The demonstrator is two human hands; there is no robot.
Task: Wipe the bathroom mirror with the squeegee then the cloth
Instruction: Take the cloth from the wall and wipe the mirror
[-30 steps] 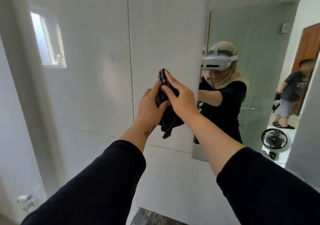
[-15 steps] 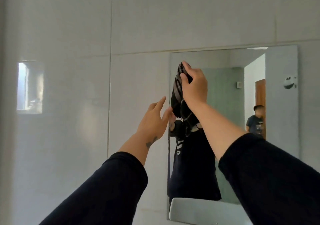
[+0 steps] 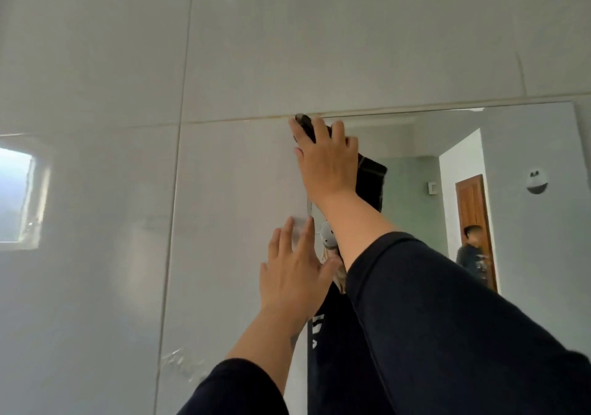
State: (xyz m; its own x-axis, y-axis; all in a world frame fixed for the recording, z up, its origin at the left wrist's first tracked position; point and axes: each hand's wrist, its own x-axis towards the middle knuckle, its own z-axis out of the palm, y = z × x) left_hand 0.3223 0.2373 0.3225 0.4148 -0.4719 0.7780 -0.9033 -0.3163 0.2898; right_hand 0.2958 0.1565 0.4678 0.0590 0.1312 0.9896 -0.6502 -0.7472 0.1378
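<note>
The mirror [image 3: 447,165] hangs on the white tiled wall, its top edge along a grout line. My right hand [image 3: 326,158] presses a dark checked cloth [image 3: 371,181] flat against the mirror's top left corner; most of the cloth is hidden under the hand, with a fold hanging to the right. My left hand [image 3: 294,270] is lower, fingers spread, palm against the wall tile at the mirror's left edge, holding nothing. No squeegee is in view.
Large glossy wall tiles [image 3: 96,190] fill the left and top. The mirror reflects a wooden door [image 3: 473,222], another person [image 3: 473,254] standing by it, and a small round sticker [image 3: 537,181] sits on the glass at the right.
My right hand has carried the cloth up to the mirror's top left corner. My left hand has moved up and flattened against the wall. The view has tilted upward.
</note>
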